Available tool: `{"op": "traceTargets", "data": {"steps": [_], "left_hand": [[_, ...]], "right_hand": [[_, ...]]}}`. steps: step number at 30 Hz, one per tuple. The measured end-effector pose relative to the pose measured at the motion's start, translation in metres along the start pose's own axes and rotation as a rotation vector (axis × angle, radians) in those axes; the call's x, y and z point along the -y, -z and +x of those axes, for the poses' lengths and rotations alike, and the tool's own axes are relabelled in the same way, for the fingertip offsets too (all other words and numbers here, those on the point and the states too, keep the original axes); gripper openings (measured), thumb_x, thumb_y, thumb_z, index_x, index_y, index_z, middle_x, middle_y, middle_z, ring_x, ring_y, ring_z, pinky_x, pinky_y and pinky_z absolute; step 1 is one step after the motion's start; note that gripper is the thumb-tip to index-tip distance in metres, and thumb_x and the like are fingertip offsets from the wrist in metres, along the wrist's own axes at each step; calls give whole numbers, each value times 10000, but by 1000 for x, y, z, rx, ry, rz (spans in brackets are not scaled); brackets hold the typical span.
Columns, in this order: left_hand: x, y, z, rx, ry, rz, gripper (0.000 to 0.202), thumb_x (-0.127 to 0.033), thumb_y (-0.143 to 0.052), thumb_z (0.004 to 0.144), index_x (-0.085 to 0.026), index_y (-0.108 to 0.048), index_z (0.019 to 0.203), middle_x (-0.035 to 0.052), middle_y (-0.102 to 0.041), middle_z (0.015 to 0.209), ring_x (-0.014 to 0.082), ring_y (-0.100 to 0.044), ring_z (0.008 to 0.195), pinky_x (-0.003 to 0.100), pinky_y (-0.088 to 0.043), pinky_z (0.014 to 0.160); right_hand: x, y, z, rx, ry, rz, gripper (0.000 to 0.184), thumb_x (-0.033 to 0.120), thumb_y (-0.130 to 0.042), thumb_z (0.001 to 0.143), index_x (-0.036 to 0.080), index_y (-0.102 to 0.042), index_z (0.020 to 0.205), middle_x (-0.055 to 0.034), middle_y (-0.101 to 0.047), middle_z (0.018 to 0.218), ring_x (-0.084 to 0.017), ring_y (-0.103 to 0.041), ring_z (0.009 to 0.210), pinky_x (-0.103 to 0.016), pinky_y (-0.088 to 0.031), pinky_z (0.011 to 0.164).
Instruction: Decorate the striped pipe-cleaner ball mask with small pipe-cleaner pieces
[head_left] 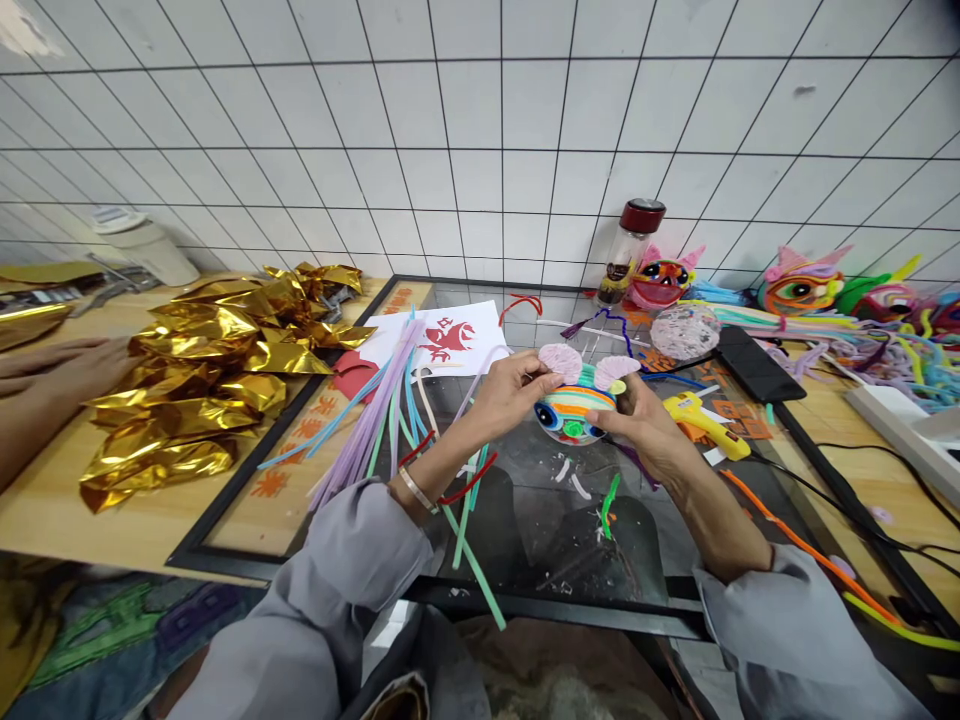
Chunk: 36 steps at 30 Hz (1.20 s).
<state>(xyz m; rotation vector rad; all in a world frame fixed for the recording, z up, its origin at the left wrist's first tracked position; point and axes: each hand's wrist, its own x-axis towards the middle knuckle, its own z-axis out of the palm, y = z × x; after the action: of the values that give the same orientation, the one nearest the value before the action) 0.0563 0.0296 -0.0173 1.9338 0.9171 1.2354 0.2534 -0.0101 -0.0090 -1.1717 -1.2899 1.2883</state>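
Between my two hands, just above the dark glass tabletop, is a pipe-cleaner animal head (576, 402) with pink ears, blue-rimmed eyes, a green nose and orange, white and green stripes. My left hand (517, 388) grips its left side near one pink ear. On the other side, my right hand (643, 418) has its thumb across the front and its fingers behind, partly hidden. Short white scraps and a green pipe-cleaner piece (610, 505) lie on the glass below. A yellow glue gun (705, 425) rests to the right of my right hand.
Lilac pipe cleaners (375, 415) spread at left, beside a white sheet with a red paper-cut (448, 340). Crumpled gold foil (217, 370) lies near another person's hand (71, 365). Behind stand a glass bottle (631, 250) and finished heads (801, 282); a phone (759, 362) and cables are right.
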Motion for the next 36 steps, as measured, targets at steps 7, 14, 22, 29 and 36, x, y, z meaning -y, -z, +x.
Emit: {"op": "traceTargets", "data": {"steps": [7, 14, 22, 29, 36], "left_hand": [[-2, 1, 1, 8, -11, 25, 248, -337, -589, 849, -150, -616, 688, 27, -584, 752, 144, -552, 729, 267, -444, 685], [-7, 2, 1, -2, 1, 16, 245, -333, -596, 839, -148, -621, 680, 23, -567, 730, 140, -540, 705, 263, -423, 661], [-6, 1, 0, -1, 42, -28, 235, -360, -616, 825, -140, -653, 751, 38, -589, 782, 148, -554, 741, 269, -433, 681], [-14, 4, -1, -4, 58, 0, 370, -473, -552, 852, -151, -587, 673, 11, -536, 698, 129, -504, 676, 255, -406, 633], [-17, 7, -1, 13, 89, -89, 436, -521, -419, 914, -158, -515, 694, -13, -495, 633, 114, -508, 619, 238, -404, 601]], "right_hand": [[-3, 1, 1, 8, 10, 16, 631, 291, -815, 548, 243, -510, 1098, -52, -636, 1159, -258, -595, 1082, -429, -466, 963], [-1, 0, 0, 1, 3, 21, 652, 276, -814, 532, 244, -508, 1107, -55, -632, 1176, -264, -588, 1099, -426, -461, 969], [-1, 1, 0, -2, -7, 18, 638, 293, -817, 530, 242, -513, 1088, -53, -637, 1149, -263, -597, 1075, -425, -466, 951], [-1, 1, 1, -4, -4, 24, 640, 292, -827, 527, 246, -515, 1084, -39, -634, 1105, -249, -596, 1039, -406, -469, 930], [-4, 2, 2, -2, 7, 7, 632, 303, -829, 540, 246, -516, 1086, -34, -638, 1092, -245, -595, 1034, -404, -473, 927]]}}
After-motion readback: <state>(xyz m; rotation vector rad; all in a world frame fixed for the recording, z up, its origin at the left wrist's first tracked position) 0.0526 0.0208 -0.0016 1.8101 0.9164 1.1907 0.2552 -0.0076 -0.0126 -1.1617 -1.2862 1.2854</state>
